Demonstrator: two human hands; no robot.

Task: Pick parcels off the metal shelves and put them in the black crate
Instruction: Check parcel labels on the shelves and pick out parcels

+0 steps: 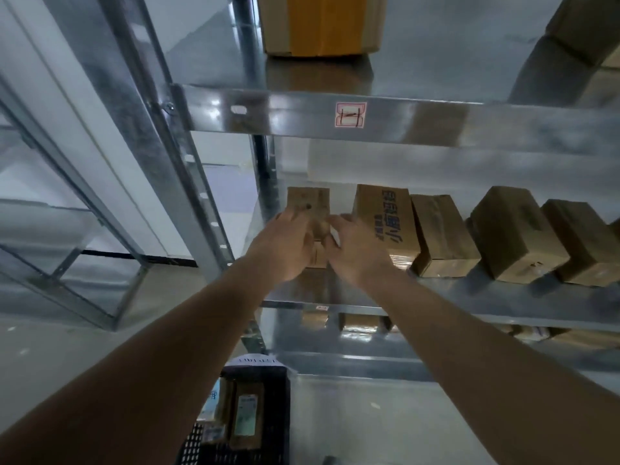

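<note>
A small brown cardboard parcel [315, 209] stands at the left end of the middle metal shelf [469, 290]. My left hand [285, 246] holds its left side and my right hand [359, 250] holds its right side, fingers curled round it. Both arms reach up from below. The parcel's lower part is hidden behind my hands. The black crate [275, 414] sits low in the view, under my left arm, with several flat parcels [245, 417] inside.
To the right on the same shelf stand a printed box [385, 219] and several plain brown boxes [513, 233]. A box with yellow tape [322, 25] sits on the shelf above. More parcels lie on the lower shelf [359, 322]. A second rack [84, 196] stands left.
</note>
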